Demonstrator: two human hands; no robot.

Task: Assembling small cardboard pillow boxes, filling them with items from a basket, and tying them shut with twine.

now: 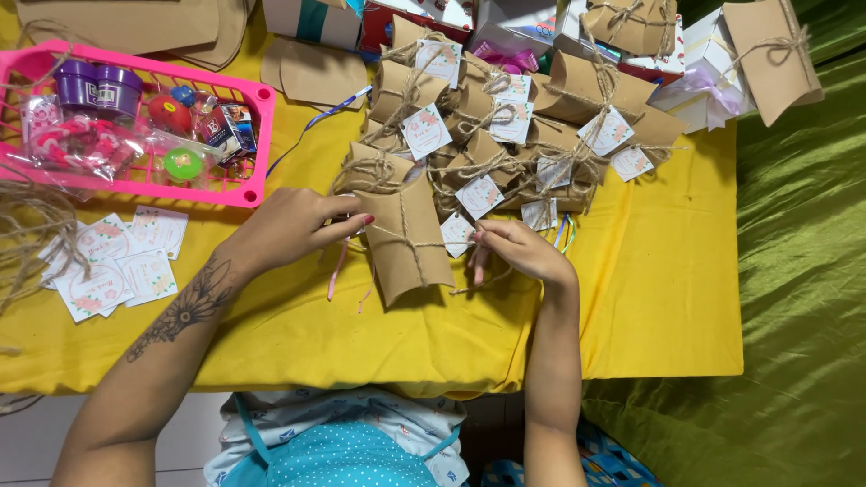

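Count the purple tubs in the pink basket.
2. Both purple tubs sit side by side in the far left corner of the pink basket: one to the left, the other touching its right. More could be hidden under the wrapped toys.

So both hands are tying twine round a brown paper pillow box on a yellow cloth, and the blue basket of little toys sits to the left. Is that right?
Not quite: the basket is pink, not blue, as the head view shows. The rest holds: the left hand and right hand work twine round a brown pillow box on the yellow cloth, with the basket of small toys to the left.
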